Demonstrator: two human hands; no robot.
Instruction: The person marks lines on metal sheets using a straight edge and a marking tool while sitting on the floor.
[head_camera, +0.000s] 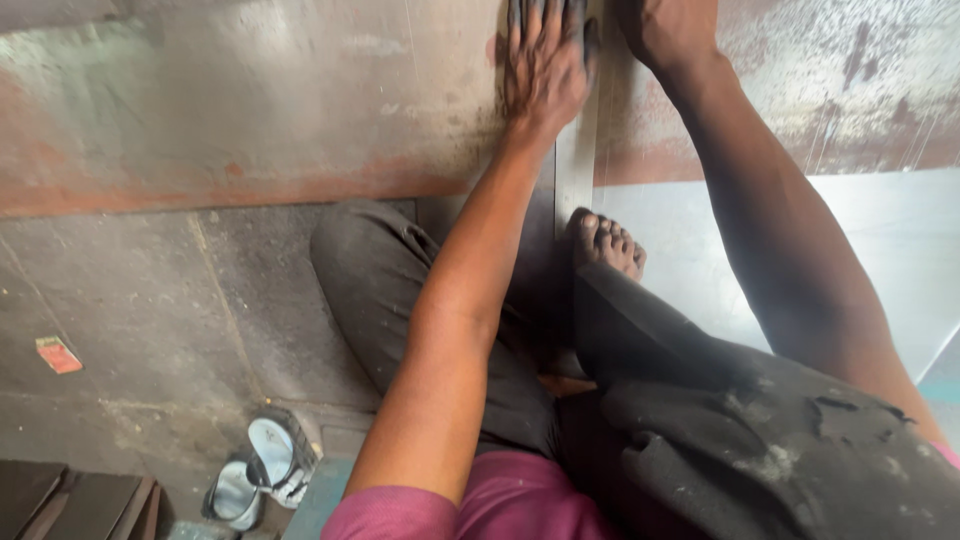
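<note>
My left hand (545, 62) lies flat with spread fingers on a rusty metal sheet (250, 110), right beside a long steel straightedge (578, 165) that runs up the frame. My right hand (668, 30) is at the top edge, mostly cut off, resting on or near the same straightedge; its fingers are out of sight. I sit with knees bent in dark, dusty trousers (700, 420), and my bare foot (607, 243) presses on the lower end of the straightedge.
A paler grey metal sheet (880, 250) lies at the right. The stone floor (150, 320) at the left carries a small red scrap (58, 354). A pair of sandals (255, 470) and dark boards (70, 500) sit at the bottom left.
</note>
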